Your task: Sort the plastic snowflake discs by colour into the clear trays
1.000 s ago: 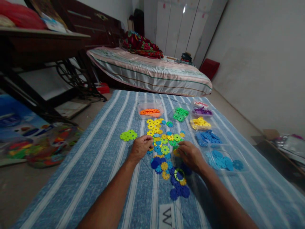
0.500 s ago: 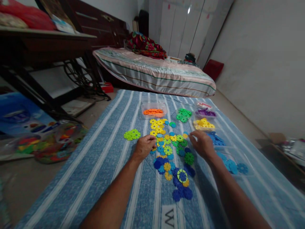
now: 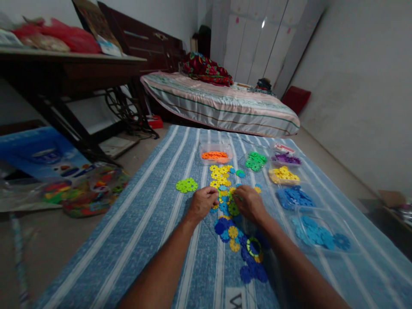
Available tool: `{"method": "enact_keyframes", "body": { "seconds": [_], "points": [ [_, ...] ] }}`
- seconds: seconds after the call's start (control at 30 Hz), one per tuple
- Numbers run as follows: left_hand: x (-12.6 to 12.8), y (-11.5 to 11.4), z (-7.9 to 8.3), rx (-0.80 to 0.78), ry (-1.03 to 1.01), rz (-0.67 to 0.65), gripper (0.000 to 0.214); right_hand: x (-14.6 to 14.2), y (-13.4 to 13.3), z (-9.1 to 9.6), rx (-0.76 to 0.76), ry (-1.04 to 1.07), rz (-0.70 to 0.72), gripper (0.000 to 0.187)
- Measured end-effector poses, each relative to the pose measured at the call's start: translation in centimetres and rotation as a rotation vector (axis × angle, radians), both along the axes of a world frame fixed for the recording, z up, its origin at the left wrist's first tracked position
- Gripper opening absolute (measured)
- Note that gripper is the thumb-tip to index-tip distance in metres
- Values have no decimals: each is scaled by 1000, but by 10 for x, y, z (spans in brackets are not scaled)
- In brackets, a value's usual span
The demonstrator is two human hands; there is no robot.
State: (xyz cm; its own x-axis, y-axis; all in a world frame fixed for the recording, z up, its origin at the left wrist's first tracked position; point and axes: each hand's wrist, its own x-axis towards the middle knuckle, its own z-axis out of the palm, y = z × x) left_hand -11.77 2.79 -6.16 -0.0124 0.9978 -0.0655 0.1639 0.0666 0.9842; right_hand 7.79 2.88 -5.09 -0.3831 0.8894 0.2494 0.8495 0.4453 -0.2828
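Note:
Interlocking notched plastic discs in yellow, light blue, green and dark blue lie in a long joined cluster down the middle of the table. My left hand (image 3: 202,203) is closed in a pinch at the cluster's left edge, beside the yellow discs (image 3: 219,175). Opposite it, my right hand (image 3: 250,203) curls over the right side, fingertips together near a yellow-green disc (image 3: 233,209). What either pinch holds is hidden by the fingers. Nearer to me are dark blue discs (image 3: 254,271) and a yellow-green ring (image 3: 254,246).
A lime green disc pile (image 3: 186,185) lies left. Clear boxes hold orange discs (image 3: 214,156), purple discs (image 3: 287,159), yellow discs (image 3: 283,174), blue discs (image 3: 295,198) and light blue discs (image 3: 313,231). Green discs (image 3: 256,161) lie far right of centre. A bed (image 3: 222,98) stands beyond the striped cloth (image 3: 141,231).
My right hand has moved left from beside the boxes onto the disc cluster, close to my left hand. My left hand stays at the cluster's left edge. The whole view has shifted slightly.

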Motion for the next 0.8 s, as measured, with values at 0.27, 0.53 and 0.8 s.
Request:
{"method": "enact_keyframes", "body": {
  "seconds": [0.27,0.53,0.8],
  "points": [
    [-4,1,-3,-4,-62,0,17,-55,65,19,-86,-118,19,23],
    [-6,6,-5,-31,-162,27,20,-70,65,8,-173,-225,-79,25],
    [-5,6,-1,-40,-181,34,16,-55,51,18,-169,-298,-13,21]
  ]
}}
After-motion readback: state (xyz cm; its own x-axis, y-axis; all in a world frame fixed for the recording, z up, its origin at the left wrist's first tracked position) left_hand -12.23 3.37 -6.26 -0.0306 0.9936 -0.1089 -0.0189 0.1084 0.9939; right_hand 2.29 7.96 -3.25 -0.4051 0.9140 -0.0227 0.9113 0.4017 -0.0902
